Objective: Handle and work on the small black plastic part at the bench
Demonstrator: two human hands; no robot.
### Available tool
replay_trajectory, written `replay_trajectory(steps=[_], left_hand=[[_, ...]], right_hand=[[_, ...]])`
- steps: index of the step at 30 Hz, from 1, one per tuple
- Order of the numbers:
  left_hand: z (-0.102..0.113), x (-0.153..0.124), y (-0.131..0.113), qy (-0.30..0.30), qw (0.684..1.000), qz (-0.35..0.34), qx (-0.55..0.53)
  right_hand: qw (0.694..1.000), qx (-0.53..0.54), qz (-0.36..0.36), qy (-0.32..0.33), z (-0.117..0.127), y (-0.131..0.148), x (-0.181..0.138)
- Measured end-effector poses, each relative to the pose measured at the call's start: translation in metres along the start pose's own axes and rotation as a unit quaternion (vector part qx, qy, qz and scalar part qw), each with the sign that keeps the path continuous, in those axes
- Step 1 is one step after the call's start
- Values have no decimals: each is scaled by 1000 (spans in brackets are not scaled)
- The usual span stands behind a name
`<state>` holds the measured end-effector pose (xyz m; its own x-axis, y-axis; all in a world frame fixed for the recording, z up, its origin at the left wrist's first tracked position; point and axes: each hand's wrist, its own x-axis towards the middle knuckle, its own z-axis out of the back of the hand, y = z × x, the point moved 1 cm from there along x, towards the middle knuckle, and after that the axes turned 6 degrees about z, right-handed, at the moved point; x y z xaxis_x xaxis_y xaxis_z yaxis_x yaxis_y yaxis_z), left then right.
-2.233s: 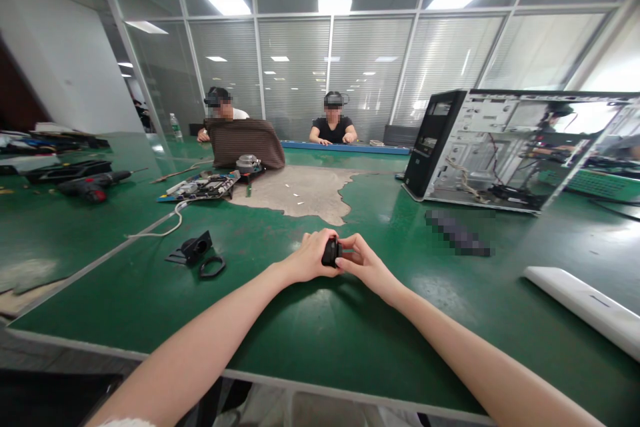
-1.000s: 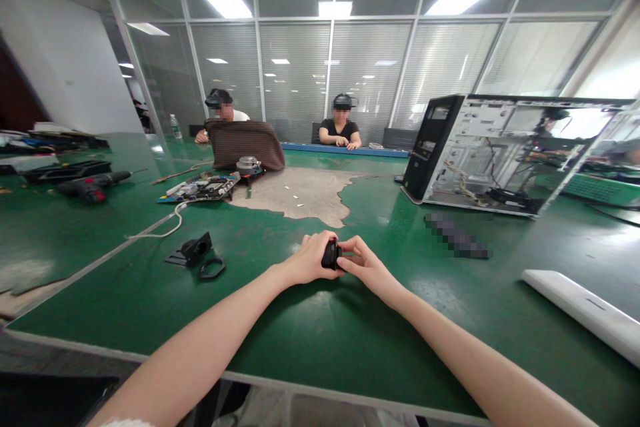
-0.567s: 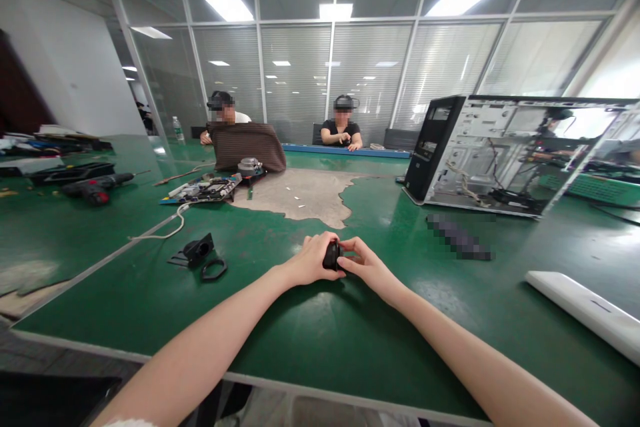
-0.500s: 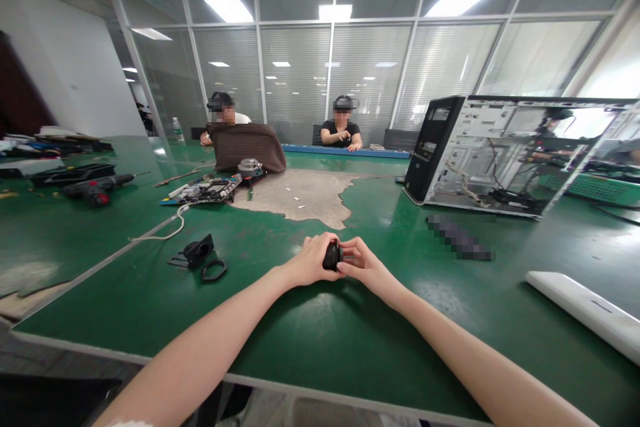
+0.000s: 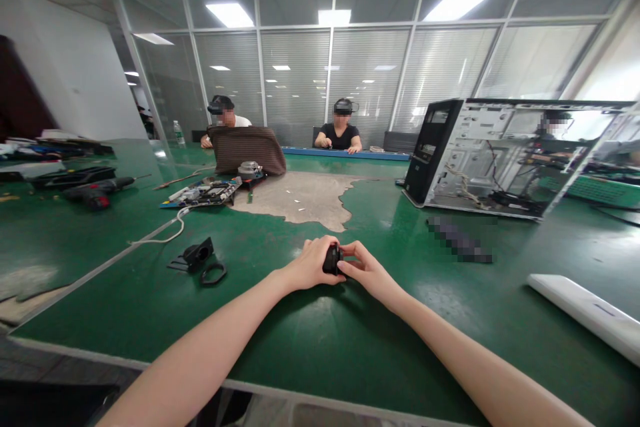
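A small black part (image 5: 331, 259) sits between both my hands, just above the green table (image 5: 310, 340). My left hand (image 5: 311, 263) is wrapped round its left side. Fingers of my right hand (image 5: 364, 268) pinch its right side. To the left on the table lie a black bracket piece (image 5: 195, 255) and a black ring (image 5: 213, 273), out of reach of either hand.
An open computer case (image 5: 500, 157) stands at the right, a white panel (image 5: 585, 310) lies near the right edge. A circuit board (image 5: 203, 193), a white cable (image 5: 165, 235) and a drill (image 5: 95, 193) lie at the left. Two people sit across the table.
My hands stay together on the small black part, with only slight finger shifts. The view has tilted a little upward.
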<state>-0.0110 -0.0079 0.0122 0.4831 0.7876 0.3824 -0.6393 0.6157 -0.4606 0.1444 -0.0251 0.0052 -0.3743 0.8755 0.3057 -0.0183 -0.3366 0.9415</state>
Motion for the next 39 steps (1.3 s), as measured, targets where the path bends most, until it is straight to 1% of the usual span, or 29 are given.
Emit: replay_trajectory(steps=[2, 5, 7, 12, 15, 20, 25, 32, 37, 39], left_hand=[[0, 0, 1, 0, 1000, 1, 4], [0, 0, 1, 4, 1000, 1, 5], [0, 0, 1, 3, 1000, 0, 4], [0, 0, 0, 3, 1000, 5, -2], [1, 0, 0, 6, 1000, 4, -6], [1, 0, -2, 8, 1000, 8, -5], [1, 0, -2, 10, 1000, 15, 0], [0, 0, 0, 4, 1000, 9, -3], [-1, 0, 1, 5, 1000, 2, 0], [-1, 0, 1, 5, 1000, 2, 1]], right_hand=[[1000, 18, 3, 8, -1, 2, -1], [1000, 21, 15, -10, -1, 3, -1], [1000, 13, 15, -24, -1, 2, 0], [999, -31, 1, -34, 1, -2, 3], [999, -42, -1, -24, 2, -2, 3], [1000, 19, 10, 17, 0, 1, -1], [1000, 0, 18, -18, -1, 0, 0], [999, -40, 2, -29, 2, -4, 3], [1000, 24, 6, 12, 0, 1, 0], [999, 30, 14, 8, -2, 3, -1]])
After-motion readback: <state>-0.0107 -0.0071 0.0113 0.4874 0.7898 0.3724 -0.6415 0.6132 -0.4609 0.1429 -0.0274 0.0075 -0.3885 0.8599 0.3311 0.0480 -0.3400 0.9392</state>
